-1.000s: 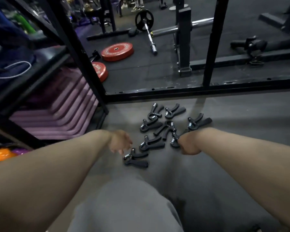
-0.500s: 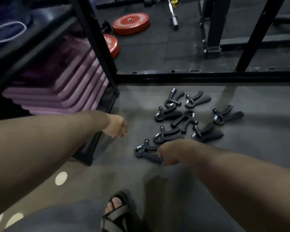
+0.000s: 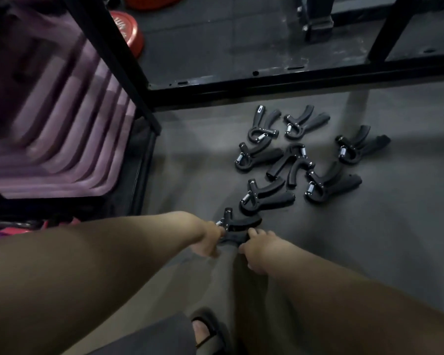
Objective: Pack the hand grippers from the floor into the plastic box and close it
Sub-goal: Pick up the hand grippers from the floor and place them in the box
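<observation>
Grey floor [image 3: 190, 155] bears eight hand grippers [image 3: 315, 149]; both hands [image 3: 231, 242] clasp the nearest gripper [image 3: 237, 228].

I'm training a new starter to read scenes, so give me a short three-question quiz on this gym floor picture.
1. True or false: the plastic box is in view.
2. How many hand grippers lie untouched on the floor?
3. The left hand and right hand both touch which one? A: the nearest hand gripper. B: the farthest. C: the rightmost.
Key: 1 false; 2 seven; 3 A.
</observation>
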Demonstrator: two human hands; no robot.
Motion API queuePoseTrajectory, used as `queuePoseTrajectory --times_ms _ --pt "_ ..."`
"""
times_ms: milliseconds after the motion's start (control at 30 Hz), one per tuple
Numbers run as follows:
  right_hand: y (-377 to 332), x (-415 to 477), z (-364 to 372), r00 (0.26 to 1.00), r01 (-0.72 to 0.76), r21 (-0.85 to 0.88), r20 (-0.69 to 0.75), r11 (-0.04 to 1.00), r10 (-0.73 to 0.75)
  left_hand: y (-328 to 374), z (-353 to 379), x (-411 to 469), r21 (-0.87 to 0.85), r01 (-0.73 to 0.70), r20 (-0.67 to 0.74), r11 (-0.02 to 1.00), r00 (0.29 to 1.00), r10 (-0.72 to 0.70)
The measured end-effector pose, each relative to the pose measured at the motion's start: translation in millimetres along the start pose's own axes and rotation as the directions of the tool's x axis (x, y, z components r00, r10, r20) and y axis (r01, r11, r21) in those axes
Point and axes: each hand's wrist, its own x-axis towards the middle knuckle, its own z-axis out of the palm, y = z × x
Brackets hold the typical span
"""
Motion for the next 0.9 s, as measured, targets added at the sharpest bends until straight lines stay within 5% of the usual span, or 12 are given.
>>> queuePoseTrajectory --times_ms 233,367,433,533,600,700,833,900 --pt "-11 -15 -14 0.988 0.112 0.031 -0.107 0.993 -0.108 -14 -9 5 -0.063 -0.061 -0.062 0.996 0.996 0.057" --pt "-3 -36 -29 0.969 0.208 0.402 -0.205 0.892 -0.134 -18 -9 3 -0.06 -0.047 -0.083 0.997 0.996 0.042" --pt "4 -46 -42 0.97 0.221 0.654 -0.227 0.724 -0.09 -21 -13 -3 -0.068 -0.038 -0.109 0.997 0.994 0.03" --pt "15 -66 -58 0.985 0.175 0.936 -0.161 0.307 -0.068 -32 -21 -16 -0.14 -0.049 -0.146 0.989 0.989 0.029" --pt "27 -84 -67 0.981 0.167 0.981 -0.155 0.103 -0.119 -36 -26 -26 -0.152 -0.058 -0.176 0.987 0.984 0.031" --pt "45 -113 -75 0.969 0.169 0.983 -0.178 -0.067 -0.17 -31 -30 -38 -0.203 -0.074 -0.229 0.976 0.973 0.026" --pt "67 -142 -75 0.969 0.166 0.98 -0.182 -0.105 -0.165 -15 -40 -49 -0.307 -0.121 -0.28 0.944 0.959 0.032" --pt "77 -154 -73 0.981 0.169 0.984 -0.162 0.06 -0.107 -3 -43 -57 -0.355 -0.134 -0.252 0.925 0.967 0.043"
